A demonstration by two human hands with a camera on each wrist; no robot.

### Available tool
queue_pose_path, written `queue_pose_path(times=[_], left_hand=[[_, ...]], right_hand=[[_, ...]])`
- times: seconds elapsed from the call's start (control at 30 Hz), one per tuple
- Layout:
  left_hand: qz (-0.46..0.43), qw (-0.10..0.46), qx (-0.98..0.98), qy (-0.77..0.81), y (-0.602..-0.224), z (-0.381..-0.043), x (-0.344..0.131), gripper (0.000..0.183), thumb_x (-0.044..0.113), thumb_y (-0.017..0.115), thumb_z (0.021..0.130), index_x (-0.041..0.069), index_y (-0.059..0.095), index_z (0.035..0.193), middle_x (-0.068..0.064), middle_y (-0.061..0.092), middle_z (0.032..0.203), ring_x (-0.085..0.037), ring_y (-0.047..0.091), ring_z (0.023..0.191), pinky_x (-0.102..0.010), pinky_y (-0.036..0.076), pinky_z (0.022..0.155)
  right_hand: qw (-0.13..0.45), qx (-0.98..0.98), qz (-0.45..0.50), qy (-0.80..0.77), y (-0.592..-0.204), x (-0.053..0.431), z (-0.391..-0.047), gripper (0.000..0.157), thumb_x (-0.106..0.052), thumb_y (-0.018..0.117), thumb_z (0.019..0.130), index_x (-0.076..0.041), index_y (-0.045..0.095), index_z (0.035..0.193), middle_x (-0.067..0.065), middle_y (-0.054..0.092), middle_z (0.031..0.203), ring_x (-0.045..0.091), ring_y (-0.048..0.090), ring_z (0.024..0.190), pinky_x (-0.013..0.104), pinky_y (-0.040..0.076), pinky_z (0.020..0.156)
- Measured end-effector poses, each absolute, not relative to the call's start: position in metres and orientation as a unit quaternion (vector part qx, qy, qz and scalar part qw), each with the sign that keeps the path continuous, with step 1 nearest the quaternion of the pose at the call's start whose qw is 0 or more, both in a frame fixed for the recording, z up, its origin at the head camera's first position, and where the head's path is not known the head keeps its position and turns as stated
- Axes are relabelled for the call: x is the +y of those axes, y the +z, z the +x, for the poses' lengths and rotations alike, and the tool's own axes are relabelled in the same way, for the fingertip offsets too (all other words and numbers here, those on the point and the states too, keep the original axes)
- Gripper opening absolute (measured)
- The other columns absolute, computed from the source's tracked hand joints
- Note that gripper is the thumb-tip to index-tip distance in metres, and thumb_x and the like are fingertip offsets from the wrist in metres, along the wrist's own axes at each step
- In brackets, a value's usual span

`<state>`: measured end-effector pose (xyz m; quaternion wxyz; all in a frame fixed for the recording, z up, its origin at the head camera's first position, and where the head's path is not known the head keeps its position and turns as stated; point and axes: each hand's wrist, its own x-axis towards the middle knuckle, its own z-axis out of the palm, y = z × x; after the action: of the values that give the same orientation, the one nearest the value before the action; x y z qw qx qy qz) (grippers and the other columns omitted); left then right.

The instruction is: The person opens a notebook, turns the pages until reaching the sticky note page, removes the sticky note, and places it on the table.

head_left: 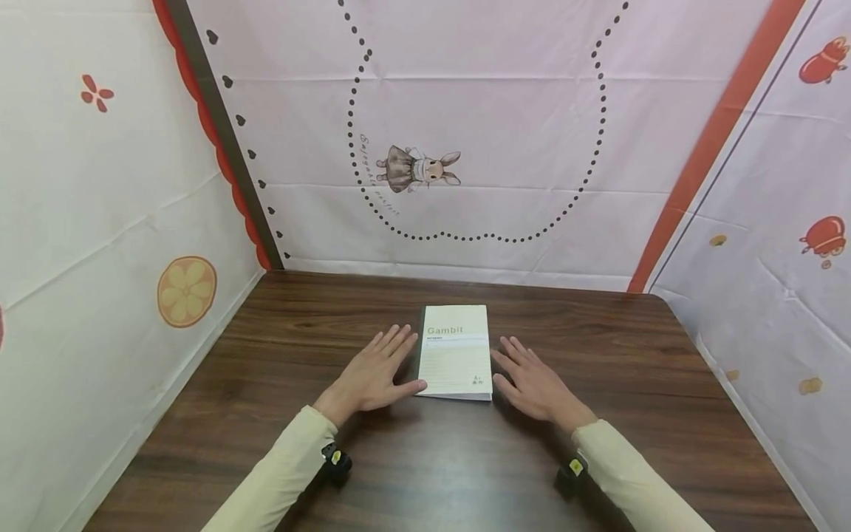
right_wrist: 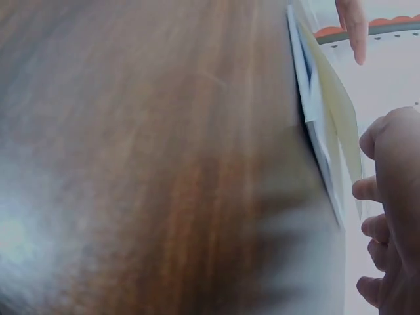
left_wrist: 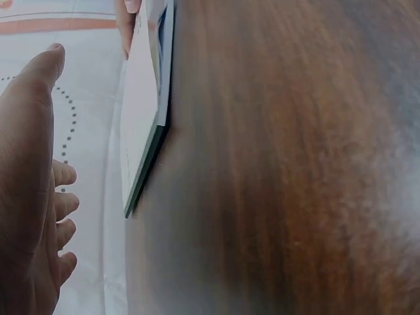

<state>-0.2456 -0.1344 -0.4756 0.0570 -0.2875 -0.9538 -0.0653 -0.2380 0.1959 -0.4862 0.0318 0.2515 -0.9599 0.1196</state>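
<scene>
A closed notebook (head_left: pixel 455 355) with a pale cover, a dark spine and the word "Gambit" lies on the dark wooden table. Just left of it is my left hand (head_left: pixel 379 373), palm down with fingers spread and straight; the thumb tip overlaps the lower left cover edge in the head view. My right hand (head_left: pixel 535 380) hovers at the notebook's right edge, fingers extended and nothing held. In the left wrist view the notebook (left_wrist: pixel 141 108) shows its dark spine, with its cover slightly lifted from the pages. The right wrist view shows the notebook's (right_wrist: pixel 325 125) loose page edges.
The brown tabletop (head_left: pixel 425 465) reaches to a white printed cloth (head_left: pixel 492 133) at the back, with a rabbit figure and dotted line. Similar cloths hang on the left (head_left: pixel 100 222) and right (head_left: pixel 784 310). Small black cameras sit at both wrists.
</scene>
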Motion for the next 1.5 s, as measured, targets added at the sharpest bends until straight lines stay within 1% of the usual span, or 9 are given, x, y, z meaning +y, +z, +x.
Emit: queue_pose_path(times=[0.23, 0.43, 0.6, 0.83, 1.0, 1.13, 1.23, 1.33, 1.5], left_hand=[[-0.286, 0.073, -0.953, -0.072, -0.469, -0.248, -0.140, 0.095, 0.080, 0.026, 0.085, 0.016, 0.017, 0.154, -0.008, 0.016, 0.159, -0.025, 0.012, 0.147, -0.043, 0.011, 0.118], [-0.282, 0.076, -0.953, -0.082, -0.464, -0.247, -0.142, 0.095, 0.080, 0.028, 0.085, 0.017, 0.017, 0.154, -0.006, 0.015, 0.160, -0.024, 0.012, 0.147, -0.043, 0.011, 0.118], [-0.286, 0.078, -0.952, -0.078, -0.462, -0.249, -0.139, 0.096, 0.081, 0.027, 0.084, 0.018, 0.016, 0.154, -0.007, 0.016, 0.160, -0.022, 0.011, 0.147, -0.041, 0.010, 0.119], [-0.297, 0.085, -0.948, -0.079, -0.456, -0.250, -0.131, 0.097, 0.081, 0.028, 0.083, 0.018, 0.015, 0.155, -0.006, 0.014, 0.160, -0.024, 0.011, 0.147, -0.041, 0.010, 0.119], [-0.303, 0.096, -0.945, -0.073, -0.450, -0.250, -0.127, 0.098, 0.082, 0.028, 0.083, 0.016, 0.016, 0.154, -0.006, 0.013, 0.160, -0.024, 0.011, 0.147, -0.040, 0.011, 0.119], [-0.312, 0.105, -0.942, -0.069, -0.443, -0.249, -0.122, 0.099, 0.082, 0.027, 0.083, 0.014, 0.017, 0.154, -0.006, 0.012, 0.160, -0.023, 0.010, 0.147, -0.039, 0.011, 0.119], [-0.323, 0.115, -0.937, -0.066, -0.434, -0.248, -0.117, 0.098, 0.081, 0.027, 0.084, 0.014, 0.017, 0.154, -0.007, 0.011, 0.160, -0.022, 0.007, 0.147, -0.039, 0.012, 0.119], [-0.336, 0.124, -0.932, -0.064, -0.425, -0.248, -0.109, 0.096, 0.080, 0.026, 0.084, 0.015, 0.016, 0.154, -0.006, 0.007, 0.161, -0.021, 0.004, 0.147, -0.039, 0.011, 0.119], [-0.362, 0.146, -0.918, -0.068, -0.413, -0.249, -0.094, 0.094, 0.078, 0.029, 0.086, 0.015, 0.016, 0.154, -0.008, 0.007, 0.160, -0.023, 0.006, 0.147, -0.042, 0.014, 0.118]], right_hand=[[0.047, -0.954, 0.261, 0.140, -0.476, 0.192, -0.238, 0.051, -0.034, 0.042, 0.101, -0.009, 0.040, 0.146, 0.015, 0.023, 0.156, 0.031, 0.016, 0.145, 0.051, 0.022, 0.114], [0.061, -0.946, 0.271, 0.165, -0.469, 0.186, -0.239, 0.050, -0.028, 0.039, 0.102, -0.009, 0.036, 0.148, 0.011, 0.021, 0.158, 0.030, 0.015, 0.145, 0.049, 0.021, 0.115], [0.073, -0.940, 0.281, 0.177, -0.466, 0.178, -0.241, 0.052, -0.030, 0.036, 0.103, -0.008, 0.032, 0.149, 0.010, 0.022, 0.158, 0.027, 0.013, 0.146, 0.046, 0.020, 0.116], [0.083, -0.935, 0.294, 0.180, -0.459, 0.163, -0.243, 0.052, -0.032, 0.032, 0.103, 0.000, 0.037, 0.145, 0.012, 0.023, 0.157, 0.025, 0.012, 0.146, 0.045, 0.020, 0.116], [0.092, -0.926, 0.311, 0.193, -0.457, 0.152, -0.246, 0.051, -0.029, 0.033, 0.102, -0.003, 0.037, 0.146, 0.014, 0.024, 0.156, 0.029, 0.016, 0.145, 0.046, 0.022, 0.115], [0.086, -0.922, 0.324, 0.193, -0.459, 0.143, -0.249, 0.052, -0.029, 0.033, 0.102, -0.009, 0.030, 0.150, 0.014, 0.022, 0.156, 0.028, 0.014, 0.146, 0.045, 0.019, 0.116], [0.081, -0.921, 0.330, 0.188, -0.461, 0.138, -0.250, 0.053, -0.030, 0.032, 0.103, -0.011, 0.027, 0.151, 0.012, 0.020, 0.157, 0.028, 0.014, 0.146, 0.046, 0.020, 0.116], [0.079, -0.922, 0.330, 0.188, -0.461, 0.133, -0.251, 0.053, -0.032, 0.032, 0.103, -0.011, 0.027, 0.151, 0.012, 0.021, 0.157, 0.030, 0.016, 0.145, 0.047, 0.021, 0.116], [0.073, -0.921, 0.336, 0.186, -0.459, 0.125, -0.252, 0.054, -0.034, 0.034, 0.103, -0.004, 0.031, 0.149, 0.012, 0.020, 0.157, 0.029, 0.015, 0.146, 0.046, 0.020, 0.116]])
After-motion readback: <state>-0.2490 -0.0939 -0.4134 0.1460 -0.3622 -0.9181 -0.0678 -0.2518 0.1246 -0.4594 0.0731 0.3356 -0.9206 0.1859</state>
